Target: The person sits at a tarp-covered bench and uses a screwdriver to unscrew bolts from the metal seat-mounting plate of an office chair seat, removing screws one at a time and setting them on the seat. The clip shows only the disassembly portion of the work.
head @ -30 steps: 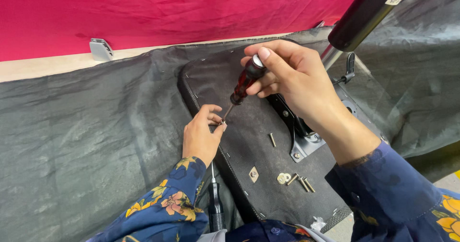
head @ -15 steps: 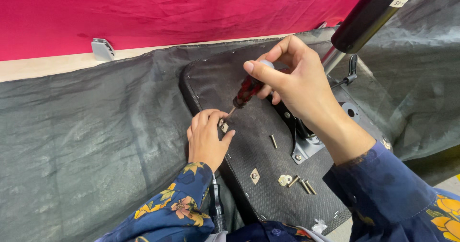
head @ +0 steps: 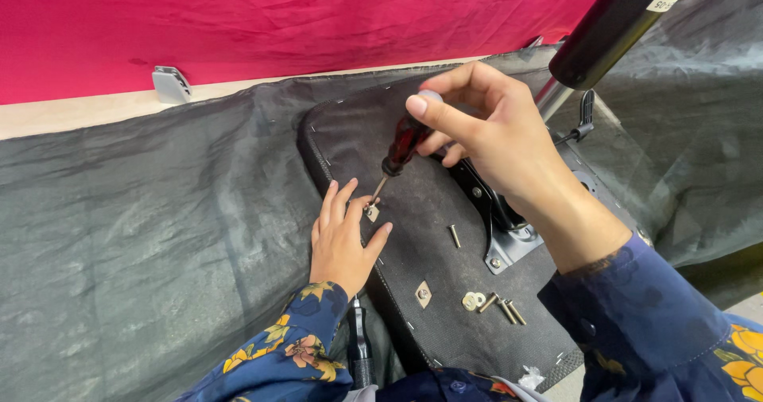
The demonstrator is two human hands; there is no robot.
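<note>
Since the earlier frame the left hand (head: 343,239) has slid lower on the panel and spread flatter, while the right hand (head: 485,135) has tilted the tool's handle further toward the metal bracket.

A rumpled dark grey fabric sheet (head: 135,243) covers the work surface in front of a bright pink wall (head: 238,20). On it lies a black fabric-covered chair-seat underside (head: 429,203), the landmark here. A black cylindrical post (head: 612,24) rises from the seat's far right, above a grey metal mounting bracket (head: 509,247).

The right hand is closed around the dark red handle of a screwdriver (head: 397,151). Its long axis slants down and to the left, the tip meeting a small square brass-coloured plate (head: 372,213) near the seat's left edge.

The left hand lies open and flat on that edge, fingers wide, thumb and forefinger either side of the plate. It is the nearer hand to the plate.

Toward the seat's near edge lie a second small plate (head: 424,294), a pale washer (head: 474,300) and loose screws (head: 509,310).
</note>
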